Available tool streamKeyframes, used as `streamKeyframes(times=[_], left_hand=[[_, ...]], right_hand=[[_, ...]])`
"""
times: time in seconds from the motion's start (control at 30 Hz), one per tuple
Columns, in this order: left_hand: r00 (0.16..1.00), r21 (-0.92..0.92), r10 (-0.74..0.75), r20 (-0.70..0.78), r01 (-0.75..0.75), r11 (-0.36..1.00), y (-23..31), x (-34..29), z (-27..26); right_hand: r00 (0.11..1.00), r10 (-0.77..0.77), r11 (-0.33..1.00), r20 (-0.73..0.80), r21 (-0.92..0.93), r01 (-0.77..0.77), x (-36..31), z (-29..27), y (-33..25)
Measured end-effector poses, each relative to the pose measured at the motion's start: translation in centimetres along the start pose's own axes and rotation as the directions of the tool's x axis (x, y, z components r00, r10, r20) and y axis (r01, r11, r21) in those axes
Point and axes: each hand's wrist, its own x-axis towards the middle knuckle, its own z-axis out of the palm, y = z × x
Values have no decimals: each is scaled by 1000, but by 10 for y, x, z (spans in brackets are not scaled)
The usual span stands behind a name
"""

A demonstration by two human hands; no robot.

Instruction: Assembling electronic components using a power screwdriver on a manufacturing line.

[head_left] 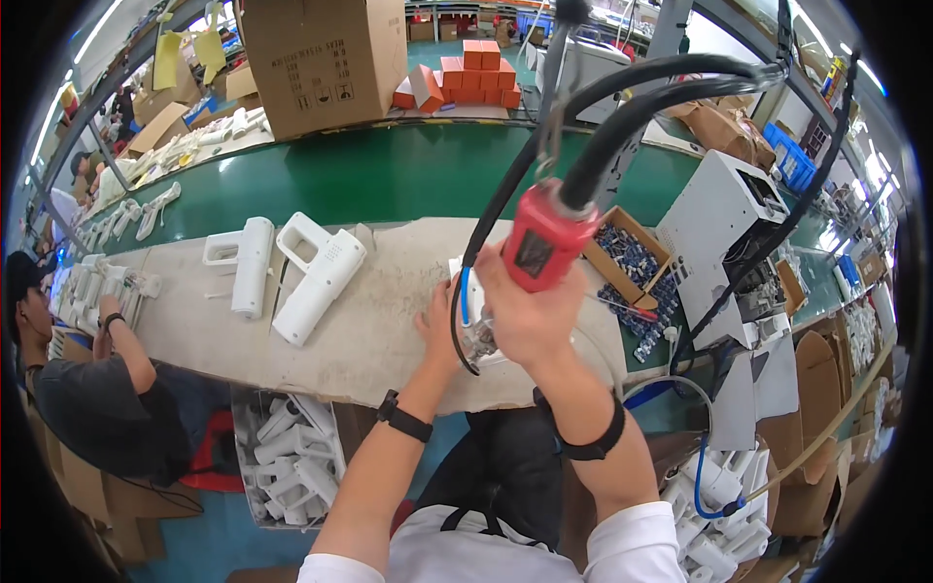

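Observation:
My right hand [533,309] is wrapped round a red hanging power tool [550,236], which points down at the workbench. Thick black cables run up from its top. Under it lies a white plastic part [498,358], mostly covered by my hands and the tool. My left hand [439,321] is against the near-left side of this part, its fingers bent and partly hidden. Some metal [478,338] shows at the tool's lower end; its exact shape cannot be made out. To the left, two white gun-shaped housings [321,277] [255,267] rest on the cardboard-covered bench [403,257].
An open cardboard box [630,255] of small blue parts stands right, with more spilled beside it. Behind runs a green conveyor [389,175]. Bins of white housings [292,466] [724,515] flank me. A co-worker [107,408] sits left; a black cable [743,257] hangs right.

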Motion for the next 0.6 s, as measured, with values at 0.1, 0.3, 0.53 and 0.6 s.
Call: streamKeyframes(times=[0.1, 0.3, 0.53, 0.6], left_hand=[[991, -89, -92, 96, 101, 991, -26, 10, 12], [987, -442, 95, 127, -30, 897, -40, 7, 21], [997, -529, 18, 73, 23, 848, -11, 1, -18], [986, -684, -152, 63, 153, 713, -6, -39, -73]], right_hand=[[998, 40, 999, -47, -20, -41, -5, 14, 17], [998, 27, 999, 54, -36, -25, -9, 8, 10], [983, -154, 943, -103, -311, 115, 20, -51, -58], [898, -415, 816, -145, -496, 297, 0, -74, -53]])
